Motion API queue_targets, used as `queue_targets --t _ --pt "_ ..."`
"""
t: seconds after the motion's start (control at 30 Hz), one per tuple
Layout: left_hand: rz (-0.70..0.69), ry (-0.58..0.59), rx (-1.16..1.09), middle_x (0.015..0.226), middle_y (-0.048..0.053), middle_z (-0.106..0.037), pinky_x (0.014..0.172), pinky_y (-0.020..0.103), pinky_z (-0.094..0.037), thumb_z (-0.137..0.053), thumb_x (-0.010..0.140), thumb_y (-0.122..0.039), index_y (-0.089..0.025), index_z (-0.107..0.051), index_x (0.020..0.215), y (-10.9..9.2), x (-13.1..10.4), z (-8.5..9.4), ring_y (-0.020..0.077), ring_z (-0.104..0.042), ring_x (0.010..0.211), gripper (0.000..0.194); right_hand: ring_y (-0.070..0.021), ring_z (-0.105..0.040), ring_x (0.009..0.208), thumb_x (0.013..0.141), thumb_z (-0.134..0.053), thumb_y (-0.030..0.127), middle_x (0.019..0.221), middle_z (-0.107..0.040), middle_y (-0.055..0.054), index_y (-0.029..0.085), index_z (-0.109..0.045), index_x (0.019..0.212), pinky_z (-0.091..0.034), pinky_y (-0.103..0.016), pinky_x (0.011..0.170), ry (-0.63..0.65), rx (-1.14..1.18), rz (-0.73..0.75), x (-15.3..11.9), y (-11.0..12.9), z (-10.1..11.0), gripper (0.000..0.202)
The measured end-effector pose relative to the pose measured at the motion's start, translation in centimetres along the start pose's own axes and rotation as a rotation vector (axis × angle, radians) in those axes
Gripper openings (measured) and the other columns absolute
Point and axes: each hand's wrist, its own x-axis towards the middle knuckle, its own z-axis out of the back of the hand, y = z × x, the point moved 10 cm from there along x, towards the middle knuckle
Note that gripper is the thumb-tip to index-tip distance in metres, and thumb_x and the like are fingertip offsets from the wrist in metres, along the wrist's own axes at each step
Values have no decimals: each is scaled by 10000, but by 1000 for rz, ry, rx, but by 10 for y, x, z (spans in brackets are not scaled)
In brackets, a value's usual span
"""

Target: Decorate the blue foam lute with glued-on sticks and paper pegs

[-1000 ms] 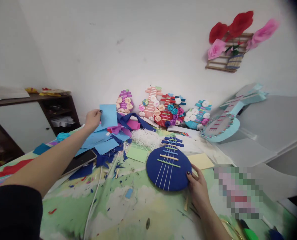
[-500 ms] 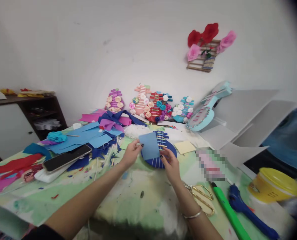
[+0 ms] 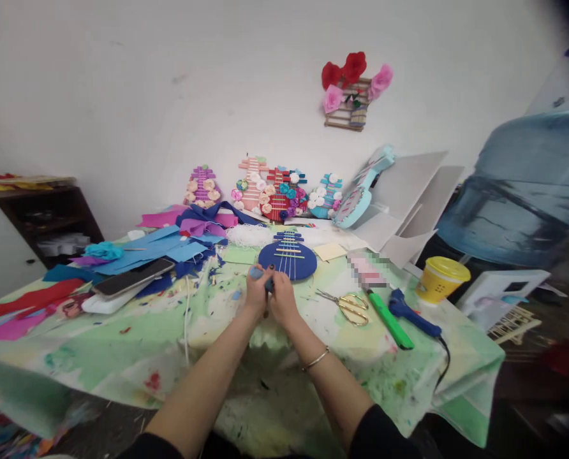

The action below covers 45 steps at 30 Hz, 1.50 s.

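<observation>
My left hand (image 3: 256, 292) and my right hand (image 3: 284, 297) are close together near the table's front edge, fingers closed in. Between them is a piece of light blue sheet (image 3: 255, 272), folded or rolled up and mostly covered by the fingers. Just beyond the hands a dark blue lute-shaped model (image 3: 307, 260) lies flat, with pale strings and thin coloured strips across its neck. To the right of my right hand rest gold-handled scissors (image 3: 354, 312).
Blue sheets (image 3: 145, 250), a phone (image 3: 134, 278) and red scraps (image 3: 40, 298) lie left. At right are a bright green tool (image 3: 390, 320), a blue glue gun (image 3: 413, 313) and a yellow tub (image 3: 441, 280). Flower-decorated lute models (image 3: 277, 203) stand against the wall.
Both hands have come together and nearer to me, off the dark blue model. The light blue sheet, flat before, is now folded or rolled between the fingers. The view has shifted right.
</observation>
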Motion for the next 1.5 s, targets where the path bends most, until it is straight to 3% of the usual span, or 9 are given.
queue_targets --t 0.03,0.1,0.3,0.5,0.67,0.83,1.0,1.2,1.5 --pt "-3 -185 -140 611 -42 -479 614 248 -415 -617 681 -399 -196 -474 703 -2 -3 18 97 -516 595 250 -237 -492 874 716 -339 57 917 -564 -145 104 -532 991 -417 -377 785 25 -1 13 -4 4 -5 339" --pt "109 -302 -333 537 -66 -469 551 206 -385 -709 563 -306 -161 -468 602 7 -7 27 65 -466 510 284 -227 -516 894 758 -353 84 966 -577 -147 95 -498 1072 -425 -355 788 71 -3 38 -9 11 -11 346" --pt "205 -277 -461 512 -65 -529 529 174 -392 -707 513 -206 -136 -516 586 8 -4 19 60 -503 495 217 -226 -628 745 897 -343 273 959 -662 -135 120 -376 1277 -439 -319 660 253 -250 -118 -9 1 -19 410" --pt "267 -114 -607 604 -23 -607 536 181 -446 -695 582 -176 -155 -502 680 3 -6 -1 93 -582 538 218 -224 -645 691 930 -281 424 818 -693 -122 159 -564 1077 -414 -292 607 284 -417 -167 -8 -6 -18 415" --pt "276 -98 -589 557 -16 -600 494 187 -445 -710 603 -222 -143 -514 674 -3 -8 -8 101 -579 495 224 -225 -611 756 921 -331 378 880 -671 -115 154 -587 1017 -423 -313 659 164 -313 -118 -7 -7 -11 353" --pt "177 -218 -502 454 -35 -541 473 196 -432 -738 566 -321 -144 -475 562 -9 -4 10 100 -554 451 318 -236 -512 869 831 -512 341 921 -585 -123 113 -547 961 -421 -362 772 -95 -183 -107 -7 -5 16 265" --pt "83 -305 -352 418 -48 -529 458 194 -411 -762 519 -340 -158 -469 570 -15 -4 22 114 -565 446 349 -238 -491 861 820 -467 188 896 -582 -112 142 -561 889 -410 -388 786 -17 -168 47 -11 9 8 126" --pt "6 -139 -273 583 -1 -648 621 238 -473 -774 521 -290 -172 -436 569 -28 -4 -6 170 -660 658 361 -220 -547 880 715 -394 39 957 -607 -131 124 -527 1030 -441 -345 758 18 43 -29 -11 -5 -5 352" --pt "98 142 -304 588 38 -666 647 279 -481 -712 639 -362 -165 -503 632 -29 -7 -41 204 -660 683 287 -202 -614 692 890 -327 269 818 -673 -97 136 -577 1027 -419 -283 622 -30 96 -222 -8 -14 13 314"
